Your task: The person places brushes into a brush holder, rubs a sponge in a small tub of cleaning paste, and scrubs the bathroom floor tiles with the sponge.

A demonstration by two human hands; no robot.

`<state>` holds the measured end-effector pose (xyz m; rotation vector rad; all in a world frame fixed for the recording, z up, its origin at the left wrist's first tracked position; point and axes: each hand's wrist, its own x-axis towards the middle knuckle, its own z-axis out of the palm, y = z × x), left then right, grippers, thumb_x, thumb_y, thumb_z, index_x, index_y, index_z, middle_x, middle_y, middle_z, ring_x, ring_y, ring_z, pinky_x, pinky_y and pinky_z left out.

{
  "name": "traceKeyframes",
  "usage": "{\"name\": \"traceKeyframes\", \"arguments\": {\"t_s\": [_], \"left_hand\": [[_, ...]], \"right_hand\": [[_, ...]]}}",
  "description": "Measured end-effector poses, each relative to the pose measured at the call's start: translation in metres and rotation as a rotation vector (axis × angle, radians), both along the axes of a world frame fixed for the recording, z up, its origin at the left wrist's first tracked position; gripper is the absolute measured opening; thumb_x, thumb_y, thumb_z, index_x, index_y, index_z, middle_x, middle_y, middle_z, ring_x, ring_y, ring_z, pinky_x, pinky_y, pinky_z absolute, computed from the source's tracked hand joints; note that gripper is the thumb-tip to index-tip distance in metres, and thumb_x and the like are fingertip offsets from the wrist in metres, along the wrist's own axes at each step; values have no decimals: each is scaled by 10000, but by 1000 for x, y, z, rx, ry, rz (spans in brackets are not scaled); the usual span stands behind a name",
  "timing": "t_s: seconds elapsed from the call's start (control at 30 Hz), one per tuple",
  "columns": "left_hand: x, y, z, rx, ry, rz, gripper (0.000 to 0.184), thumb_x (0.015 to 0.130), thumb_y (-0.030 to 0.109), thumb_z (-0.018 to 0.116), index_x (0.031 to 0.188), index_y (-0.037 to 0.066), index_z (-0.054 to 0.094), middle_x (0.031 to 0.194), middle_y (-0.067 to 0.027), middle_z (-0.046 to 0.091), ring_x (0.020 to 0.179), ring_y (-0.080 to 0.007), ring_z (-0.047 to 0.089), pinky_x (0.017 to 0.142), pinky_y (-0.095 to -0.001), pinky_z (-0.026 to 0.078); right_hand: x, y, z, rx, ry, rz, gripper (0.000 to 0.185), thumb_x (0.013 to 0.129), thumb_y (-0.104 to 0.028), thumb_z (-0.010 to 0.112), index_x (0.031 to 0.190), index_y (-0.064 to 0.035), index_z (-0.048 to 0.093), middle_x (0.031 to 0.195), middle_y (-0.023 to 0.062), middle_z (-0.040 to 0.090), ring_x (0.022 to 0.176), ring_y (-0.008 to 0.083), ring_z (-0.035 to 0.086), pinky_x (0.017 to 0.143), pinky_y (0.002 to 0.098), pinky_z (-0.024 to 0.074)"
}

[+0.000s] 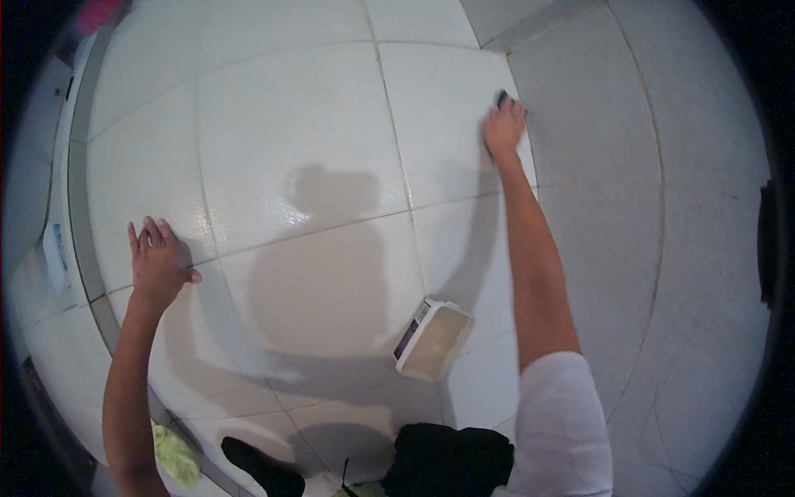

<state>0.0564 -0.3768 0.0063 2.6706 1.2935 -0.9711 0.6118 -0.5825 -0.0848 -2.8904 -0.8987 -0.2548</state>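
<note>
My right hand (pixel 504 130) is closed around a small dark object (pixel 502 98), mostly hidden by the fingers, at the joint between the white tiled floor (pixel 290 108) and the grey tiled wall. At the left, my left hand (pixel 156 258) rests on the floor tiles with its fingers spread and nothing in it. Between my arms, nearer my body, a rectangular white plastic tub (pixel 433 340) stands open, with pale, cloudy contents and a dark label on its side.
A grey tiled wall (pixel 596 124) runs along the right. On the left is a raised ledge (pixel 80 190), with a white and blue item (pixel 58 257) beyond it. A yellow-green cloth (pixel 175 455) lies at the lower left, near a black-covered foot (pixel 261 468).
</note>
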Motion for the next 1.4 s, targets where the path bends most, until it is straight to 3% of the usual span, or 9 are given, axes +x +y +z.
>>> {"name": "traceKeyframes", "arguments": {"t_s": [0.03,0.17,0.37,0.63,0.8,0.9,1.03,1.17,1.4], "left_hand": [[2,-1,1,-16,11,7,1169,568,443,813,1371,-160,214,1405,-377,281,1349,-432,285,1155,-522,-4],[5,0,3,-33,63,10,1169,588,473,805,1379,-152,213,1419,-376,255,1358,-426,275,1152,-529,-1],[-7,-4,-3,7,-41,9,1154,587,449,820,1377,-138,218,1421,-367,259,1348,-433,289,1146,-544,25],[-6,-5,-6,66,-83,-34,1127,567,470,821,1344,-146,286,1381,-375,313,1322,-425,330,1145,-541,53],[-5,-5,-6,62,-54,-29,1126,583,474,818,1343,-154,273,1393,-373,295,1326,-428,321,1141,-550,55],[-8,-4,-8,63,-59,-26,1108,616,494,797,1359,-137,269,1425,-356,265,1332,-434,308,1139,-559,48],[3,-8,0,-37,-27,141,1068,661,574,741,1427,-5,275,1483,-282,231,1361,-446,250,1090,-640,118],[118,-57,8,-11,-641,109,1004,732,695,600,1449,66,289,1523,-250,151,1380,-449,199,1051,-670,154],[261,-47,-63,302,-931,-137,539,863,256,549,1337,34,420,1412,-245,351,1282,-503,301,1070,-566,274]], "right_hand": [[11,42,-1,-423,76,34,511,888,-229,474,1334,19,433,1400,215,402,1353,365,295,1122,470,198],[-174,186,-28,291,-58,504,508,864,-173,454,1325,41,442,1417,202,398,1340,339,331,1116,509,200],[-253,126,13,284,353,1225,484,866,-102,440,1345,-32,445,1436,174,380,1362,297,322,1132,458,215],[-69,75,17,18,70,47,462,935,-193,405,1359,-12,426,1426,205,393,1322,364,353,1033,503,326],[-261,151,-8,168,50,522,505,918,-192,399,1372,28,391,1465,214,328,1396,351,228,1090,525,213],[-308,122,26,408,603,751,523,889,-153,511,1357,45,391,1475,242,288,1386,393,231,1105,531,196],[-205,-9,28,203,454,425,549,940,-232,479,1425,-19,339,1514,205,236,1426,335,159,1135,511,127],[-158,-130,29,-64,214,225,617,917,-279,488,1461,-80,275,1542,145,192,1430,319,155,1108,607,83],[-165,-136,35,-114,185,239,634,918,-295,455,1480,-107,228,1555,122,158,1431,312,148,1120,583,88]]}}
